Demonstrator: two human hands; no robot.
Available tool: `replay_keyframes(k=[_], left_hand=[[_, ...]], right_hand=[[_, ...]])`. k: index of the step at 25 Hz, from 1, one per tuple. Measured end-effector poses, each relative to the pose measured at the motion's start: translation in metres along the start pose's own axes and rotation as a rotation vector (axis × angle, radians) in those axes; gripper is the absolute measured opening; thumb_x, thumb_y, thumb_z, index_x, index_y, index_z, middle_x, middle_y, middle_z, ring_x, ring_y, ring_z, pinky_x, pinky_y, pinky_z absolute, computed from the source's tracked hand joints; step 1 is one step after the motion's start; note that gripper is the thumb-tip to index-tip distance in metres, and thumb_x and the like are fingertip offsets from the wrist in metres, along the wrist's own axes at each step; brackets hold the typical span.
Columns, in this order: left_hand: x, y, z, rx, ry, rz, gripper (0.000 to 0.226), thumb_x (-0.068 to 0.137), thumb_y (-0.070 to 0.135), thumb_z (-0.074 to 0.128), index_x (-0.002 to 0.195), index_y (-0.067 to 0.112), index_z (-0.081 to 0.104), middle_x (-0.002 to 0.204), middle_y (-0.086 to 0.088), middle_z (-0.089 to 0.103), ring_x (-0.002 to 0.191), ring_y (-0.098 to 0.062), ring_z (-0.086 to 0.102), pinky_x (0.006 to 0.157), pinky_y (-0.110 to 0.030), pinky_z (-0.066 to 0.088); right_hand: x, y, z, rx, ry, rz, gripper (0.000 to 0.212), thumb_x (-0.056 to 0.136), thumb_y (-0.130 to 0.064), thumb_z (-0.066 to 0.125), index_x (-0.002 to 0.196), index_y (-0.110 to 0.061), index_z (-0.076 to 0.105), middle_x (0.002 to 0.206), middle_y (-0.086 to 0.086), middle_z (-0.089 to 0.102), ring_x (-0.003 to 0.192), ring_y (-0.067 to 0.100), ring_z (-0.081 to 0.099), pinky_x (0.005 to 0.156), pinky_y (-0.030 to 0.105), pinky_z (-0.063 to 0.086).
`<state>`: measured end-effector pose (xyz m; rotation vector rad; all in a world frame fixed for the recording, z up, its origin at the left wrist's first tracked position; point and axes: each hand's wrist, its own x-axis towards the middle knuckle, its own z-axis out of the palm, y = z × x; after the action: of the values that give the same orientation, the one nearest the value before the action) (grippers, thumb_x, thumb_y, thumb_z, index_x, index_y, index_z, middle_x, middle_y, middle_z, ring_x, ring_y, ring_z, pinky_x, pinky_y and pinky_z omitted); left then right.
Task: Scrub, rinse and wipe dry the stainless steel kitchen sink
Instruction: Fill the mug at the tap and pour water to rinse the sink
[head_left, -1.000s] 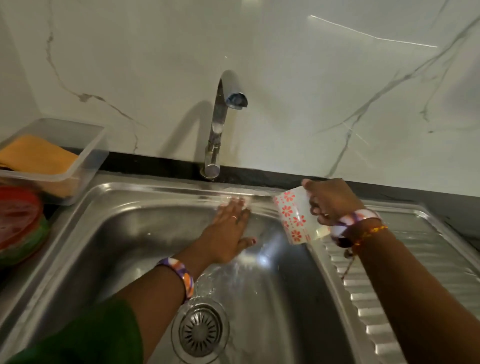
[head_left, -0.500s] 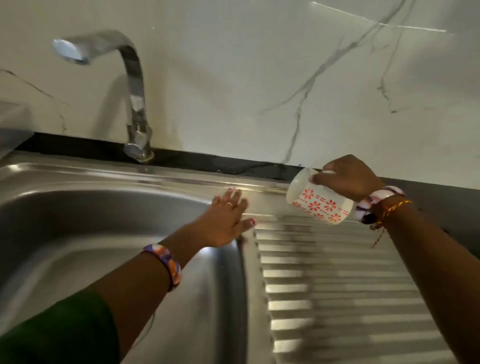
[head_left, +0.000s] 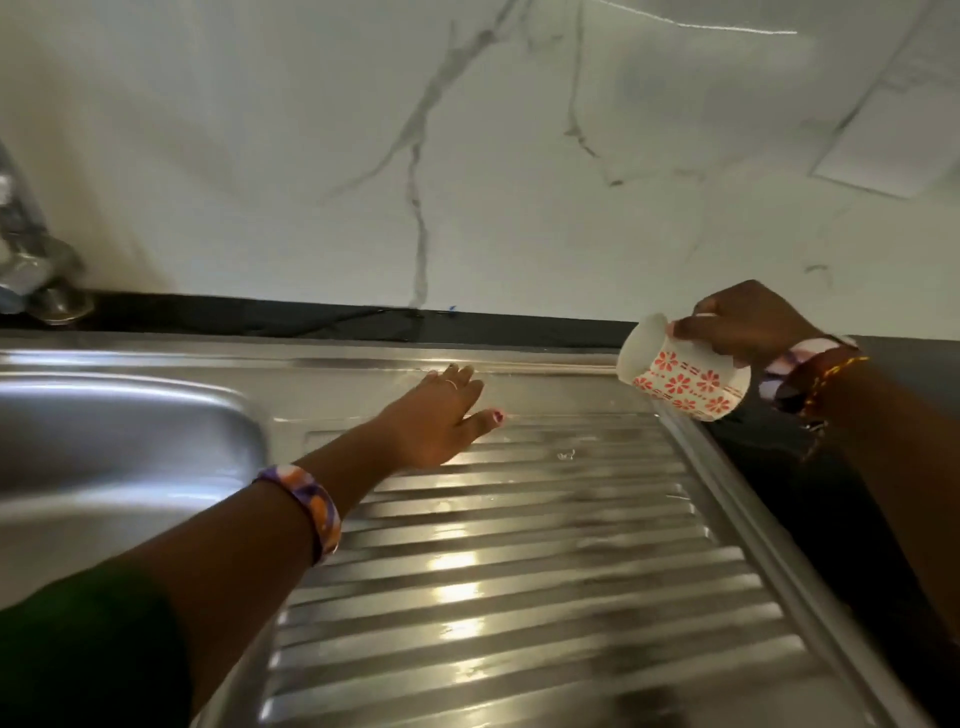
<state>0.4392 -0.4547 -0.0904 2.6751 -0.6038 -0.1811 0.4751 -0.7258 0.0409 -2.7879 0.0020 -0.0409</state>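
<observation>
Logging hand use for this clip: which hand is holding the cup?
The right hand grips the tilted floral cup; the left hand lies flat on the sink's drainboard.

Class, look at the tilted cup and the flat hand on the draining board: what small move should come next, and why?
Probably tip the cup further so water runs onto the ribbed draining board. The right hand holds it tilted, mouth toward the board's back edge, and the left hand lies flat there, ready to rub. No pour shows yet.
</observation>
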Motion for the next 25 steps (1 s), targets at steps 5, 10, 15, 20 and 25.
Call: replay_keyframes(k=[5,10,15,20,25], left_hand=[[0.052,0.05,0.022,0.171,-0.034,0.078,0.065,0.099,0.046,0.025,0.149,0.007,0.013,0.157,-0.013,0.003,0.146,-0.025,-0.002,0.118,-0.035,0.003],[0.055,0.078,0.042,0.169,0.024,0.05,0.063,0.101,0.037,0.025,0.149,0.003,0.002,0.157,-0.016,-0.001,0.145,-0.028,-0.005,0.119,-0.037,0.001],[0.017,0.08,0.063,0.163,-0.022,-0.05,0.067,0.099,0.041,0.024,0.15,0.007,-0.004,0.157,-0.015,-0.002,0.145,-0.031,-0.005,0.119,-0.041,0.0],[-0.052,0.018,0.039,0.269,-0.11,-0.185,0.069,0.098,0.051,0.017,0.15,0.01,-0.004,0.157,-0.011,-0.009,0.145,-0.028,-0.01,0.117,-0.041,-0.002],[-0.127,-0.068,-0.003,0.285,-0.067,-0.488,0.067,0.098,0.05,0.019,0.147,0.004,0.019,0.155,-0.019,0.014,0.144,-0.03,0.01,0.117,-0.04,0.012]], right_hand=[[0.014,0.037,-0.001,-0.279,-0.063,-0.045,0.026,0.085,-0.031,0.062,0.078,-0.007,0.068,0.084,0.011,0.063,0.079,0.024,0.057,0.074,0.035,0.047],[-0.012,-0.005,0.021,-0.352,-0.102,-0.245,0.03,0.081,-0.035,0.06,0.074,-0.007,0.07,0.075,0.01,0.067,0.073,0.025,0.063,0.068,0.035,0.052],[-0.039,-0.072,0.046,-0.403,-0.174,-0.476,0.026,0.083,-0.036,0.059,0.073,-0.013,0.064,0.065,-0.003,0.06,0.064,0.015,0.055,0.062,0.026,0.044],[-0.046,-0.085,0.031,-0.191,-0.269,-0.402,0.031,0.087,-0.033,0.061,0.074,-0.006,0.07,0.073,0.008,0.067,0.061,0.016,0.057,0.056,0.022,0.04],[-0.056,-0.111,0.034,0.176,-0.079,-0.256,0.038,0.085,-0.025,0.064,0.053,-0.007,0.055,0.053,0.005,0.051,0.052,0.017,0.045,0.05,0.023,0.032]])
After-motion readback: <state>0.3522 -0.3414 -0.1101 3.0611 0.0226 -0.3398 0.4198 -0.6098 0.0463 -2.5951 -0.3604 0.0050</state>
